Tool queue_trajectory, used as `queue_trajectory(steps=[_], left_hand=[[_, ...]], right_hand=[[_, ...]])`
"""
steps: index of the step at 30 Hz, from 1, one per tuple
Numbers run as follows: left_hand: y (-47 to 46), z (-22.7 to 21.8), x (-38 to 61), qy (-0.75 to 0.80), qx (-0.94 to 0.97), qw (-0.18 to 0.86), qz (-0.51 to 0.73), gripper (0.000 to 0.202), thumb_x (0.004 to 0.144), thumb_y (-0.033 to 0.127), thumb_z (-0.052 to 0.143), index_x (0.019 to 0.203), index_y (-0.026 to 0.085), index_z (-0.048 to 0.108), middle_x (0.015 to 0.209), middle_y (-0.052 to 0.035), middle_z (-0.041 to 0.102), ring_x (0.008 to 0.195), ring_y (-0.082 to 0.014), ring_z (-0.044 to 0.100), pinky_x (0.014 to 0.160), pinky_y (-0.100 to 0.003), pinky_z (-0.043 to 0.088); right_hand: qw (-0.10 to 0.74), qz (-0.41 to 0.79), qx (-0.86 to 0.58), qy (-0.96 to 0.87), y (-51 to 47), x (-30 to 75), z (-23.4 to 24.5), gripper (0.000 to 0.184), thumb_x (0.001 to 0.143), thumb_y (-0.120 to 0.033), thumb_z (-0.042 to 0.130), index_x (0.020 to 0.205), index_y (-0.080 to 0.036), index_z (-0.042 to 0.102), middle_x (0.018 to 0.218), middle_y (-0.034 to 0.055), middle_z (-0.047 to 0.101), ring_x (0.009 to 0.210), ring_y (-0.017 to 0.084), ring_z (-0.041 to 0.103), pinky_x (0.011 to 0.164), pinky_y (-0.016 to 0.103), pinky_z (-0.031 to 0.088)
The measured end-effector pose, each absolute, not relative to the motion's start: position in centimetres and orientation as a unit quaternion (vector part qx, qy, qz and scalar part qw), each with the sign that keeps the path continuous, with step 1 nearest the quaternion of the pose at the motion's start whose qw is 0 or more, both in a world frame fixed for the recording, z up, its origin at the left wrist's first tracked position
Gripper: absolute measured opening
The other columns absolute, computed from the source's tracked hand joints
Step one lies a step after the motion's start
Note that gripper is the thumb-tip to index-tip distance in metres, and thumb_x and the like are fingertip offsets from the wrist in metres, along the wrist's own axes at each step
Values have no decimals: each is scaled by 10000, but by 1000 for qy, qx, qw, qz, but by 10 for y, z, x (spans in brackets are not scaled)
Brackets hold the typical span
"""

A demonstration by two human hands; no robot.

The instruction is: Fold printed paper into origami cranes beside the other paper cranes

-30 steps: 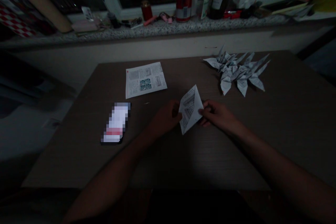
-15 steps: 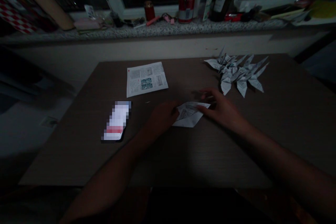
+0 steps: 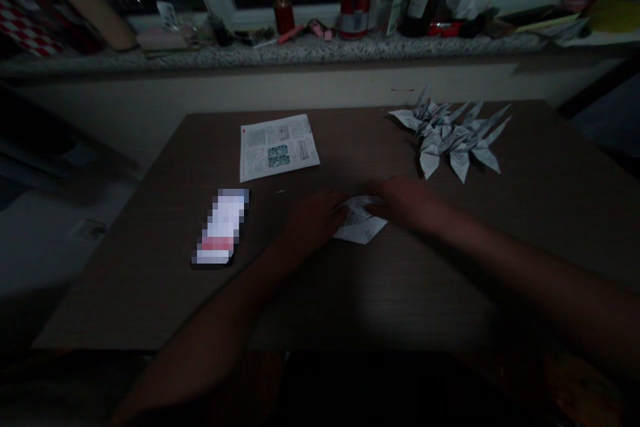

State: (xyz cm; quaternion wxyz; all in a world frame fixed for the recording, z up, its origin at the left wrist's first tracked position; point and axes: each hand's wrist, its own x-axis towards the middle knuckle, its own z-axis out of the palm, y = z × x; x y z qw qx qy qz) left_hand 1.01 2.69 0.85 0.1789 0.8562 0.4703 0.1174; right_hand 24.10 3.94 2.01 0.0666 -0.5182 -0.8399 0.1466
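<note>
Here's the left hand (image 3: pixel 313 217), bare, its fingers blurring together in the gloom, and the left forearm (image 3: pixel 225 320) is uncovered too, slim at the wrist, broadening towards the bottom edge! Across to the right hand (image 3: pixel 405 200), bare as well, outlines soft in shadow, the right forearm (image 3: pixel 520 260) uncovered right out to the side. Low in the middle, a black expanse (image 3: pixel 370 390): clothing or shadow, too dark to tell!

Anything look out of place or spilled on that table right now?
One small thing: a tiny pale scrap lies loose on the table, just off the near edge of the printed sheet. It's too small to identify. I see no spill.
</note>
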Motion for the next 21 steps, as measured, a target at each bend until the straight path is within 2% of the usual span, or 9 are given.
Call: queue_trajectory(steps=[4,7,11,16,21], left_hand=[[27,9,9,452,864,188,118,298,1061,318,487,1237,183,685,1133,-72,702,1006,-254,670,866,-355,519],[29,7,8,446,866,195,114,276,1061,282,484,1205,189,701,1124,-68,687,999,-241,663,882,-347,517],[32,2,8,431,865,227,123,277,1053,284,505,1231,193,698,1141,-77,687,1018,-246,663,892,-367,523],[32,4,5,405,846,310,157,348,1027,356,578,1347,231,634,1288,-62,692,1151,-247,658,1012,-379,504],[33,11,0,388,815,396,170,389,999,398,619,1364,267,611,1301,-41,703,1145,-250,685,1010,-392,526]], right_hand=[[24,125,-518,-846,39,242,16,302,968,-309,627,1241,-247,741,1056,119,794,917,289,743,735,362,543],[21,138,-507,-850,36,243,17,277,985,-287,602,1212,-227,748,1043,119,798,903,287,750,743,359,534],[35,149,-478,-865,32,245,19,275,1008,-278,568,1217,-205,730,1058,116,797,916,274,748,768,343,519],[73,169,-471,-863,29,251,17,247,1018,-276,543,1160,-196,729,1015,104,793,886,245,742,758,315,501],[124,199,-470,-851,25,261,10,278,1036,-310,498,1154,-198,724,1009,95,791,868,234,743,757,316,509]])
